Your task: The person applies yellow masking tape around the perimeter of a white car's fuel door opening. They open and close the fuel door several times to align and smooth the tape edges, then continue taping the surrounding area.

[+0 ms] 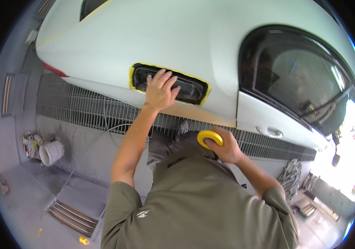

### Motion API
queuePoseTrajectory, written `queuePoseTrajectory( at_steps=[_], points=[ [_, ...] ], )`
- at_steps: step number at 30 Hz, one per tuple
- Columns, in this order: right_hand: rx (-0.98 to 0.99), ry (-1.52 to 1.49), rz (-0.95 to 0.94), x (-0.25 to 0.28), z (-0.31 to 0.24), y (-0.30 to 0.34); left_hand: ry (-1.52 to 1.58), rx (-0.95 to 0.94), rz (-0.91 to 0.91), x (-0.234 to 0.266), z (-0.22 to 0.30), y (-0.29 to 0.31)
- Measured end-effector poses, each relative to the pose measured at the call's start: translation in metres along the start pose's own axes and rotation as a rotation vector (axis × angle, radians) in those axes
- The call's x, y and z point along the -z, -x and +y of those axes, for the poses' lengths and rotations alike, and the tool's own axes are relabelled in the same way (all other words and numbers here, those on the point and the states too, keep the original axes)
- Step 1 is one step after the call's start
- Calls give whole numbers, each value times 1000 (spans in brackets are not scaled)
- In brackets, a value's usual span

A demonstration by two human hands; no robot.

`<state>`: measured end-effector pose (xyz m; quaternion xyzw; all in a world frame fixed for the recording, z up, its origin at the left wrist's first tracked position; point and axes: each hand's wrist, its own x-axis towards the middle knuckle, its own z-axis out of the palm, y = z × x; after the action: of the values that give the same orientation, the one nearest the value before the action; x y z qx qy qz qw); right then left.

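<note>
Yellow roll in hand beside white body panel

Item: left hand, open, is spreading its fingers across the dark rectangular section, which is lying toward the panel's near edge. Yellow tape border is framing that section on the panel.

Item: right hand is closing around the yellow roll, thumb on its face, and is holding it off the panel, beyond the near edge and close to the person's torso.

Item: tan patch is running along the panel's near edge, toward its right corner.

Item: door handle is sitting past that corner.

Item: floor grating is stretching below the near edge; white bucket is tilting beyond it, leftward.
</note>
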<state>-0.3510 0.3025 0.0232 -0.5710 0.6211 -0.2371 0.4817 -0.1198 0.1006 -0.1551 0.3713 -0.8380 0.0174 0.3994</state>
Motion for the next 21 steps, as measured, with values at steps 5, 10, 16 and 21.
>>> queuePoseTrajectory(
  at_steps=[5, 10, 16, 21],
  points=[
    [7, -76, 93, -10, 2, -6, 104, -175, -66, 39, 1, 16],
    [-108, -376, 409, -57, 16, -6, 301, -306, -202, 77, 5, 29],
    [-315, -981, 794, -133, 19, -22, 569, -668, -540, 107, -28, -44],
    [-240, -774, 1215, -200, 0, -58, 501, -1054, -584, 131, -37, -148]
  ],
)
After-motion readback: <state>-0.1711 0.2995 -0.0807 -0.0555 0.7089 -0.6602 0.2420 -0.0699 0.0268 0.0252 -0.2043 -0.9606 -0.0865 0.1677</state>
